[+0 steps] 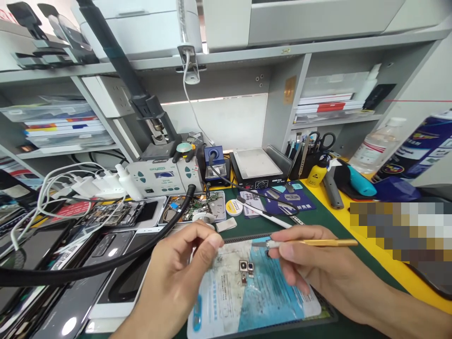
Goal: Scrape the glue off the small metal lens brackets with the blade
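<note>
My right hand (310, 263) grips a slim gold-handled knife tool (318, 243), its blade tip pointing left over a worn blue and white work mat (247, 301). On the mat lies a small camera module (247, 269), just below and left of the blade tip. My left hand (183, 273) hovers at the mat's left edge with thumb and forefinger pinched together; whether something tiny sits between them I cannot tell.
A thick black hose (106, 263) crosses the left side over several opened phones (116, 214). Behind stand a rework station (160, 176), a blue soldering iron holder (214, 162), a hot plate (256, 167), a tool cup (303, 155) and a yellow bottle (316, 172). Shelves rise at the back.
</note>
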`<act>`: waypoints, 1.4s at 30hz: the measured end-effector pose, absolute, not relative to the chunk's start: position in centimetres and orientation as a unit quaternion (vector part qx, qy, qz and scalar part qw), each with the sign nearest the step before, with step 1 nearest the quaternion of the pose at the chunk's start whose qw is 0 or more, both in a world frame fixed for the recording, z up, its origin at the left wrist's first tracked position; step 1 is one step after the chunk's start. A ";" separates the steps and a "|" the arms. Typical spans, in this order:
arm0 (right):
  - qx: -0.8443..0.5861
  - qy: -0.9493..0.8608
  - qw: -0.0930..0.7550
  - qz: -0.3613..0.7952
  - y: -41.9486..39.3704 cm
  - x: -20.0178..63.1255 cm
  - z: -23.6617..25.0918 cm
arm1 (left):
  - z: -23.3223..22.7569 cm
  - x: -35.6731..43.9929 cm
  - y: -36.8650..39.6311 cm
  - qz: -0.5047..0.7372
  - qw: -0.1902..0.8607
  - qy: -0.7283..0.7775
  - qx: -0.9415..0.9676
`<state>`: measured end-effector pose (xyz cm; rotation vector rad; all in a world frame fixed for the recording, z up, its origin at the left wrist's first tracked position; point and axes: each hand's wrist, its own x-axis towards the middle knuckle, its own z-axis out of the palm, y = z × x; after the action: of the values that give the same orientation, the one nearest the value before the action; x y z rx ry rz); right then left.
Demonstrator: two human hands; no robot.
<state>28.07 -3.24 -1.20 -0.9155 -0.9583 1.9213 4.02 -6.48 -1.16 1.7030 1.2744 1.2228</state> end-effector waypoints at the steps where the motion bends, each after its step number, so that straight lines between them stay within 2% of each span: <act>1: -0.356 -0.375 0.396 0.759 -3.1 28.1 -1.2 | -1.2 4.0 -6.4 0.466 0.342 0.487 0.655; 13: -0.319 -0.393 0.382 0.773 -3.6 28.3 -1.5 | -1.6 4.8 -6.8 0.427 0.354 0.472 0.685; 26: -0.331 -0.339 0.370 0.799 -2.5 28.2 -1.3 | -2.2 4.5 -7.2 0.453 0.351 0.482 0.662; 31: -0.351 -0.356 0.378 0.779 -2.3 28.4 -1.2 | -2.7 4.6 -6.6 0.516 0.422 0.450 0.594; 35: -0.355 -0.364 0.418 0.753 -1.3 28.8 -1.1 | -2.8 4.0 -5.6 0.562 0.438 0.432 0.553; 42: -0.352 -0.379 0.464 0.719 -0.1 29.5 -1.4 | 0.1 2.3 -4.4 0.623 0.458 0.399 0.492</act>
<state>29.50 -0.14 -1.39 -0.8646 -0.9323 1.7675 2.30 -4.39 0.07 1.2129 0.9836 1.5362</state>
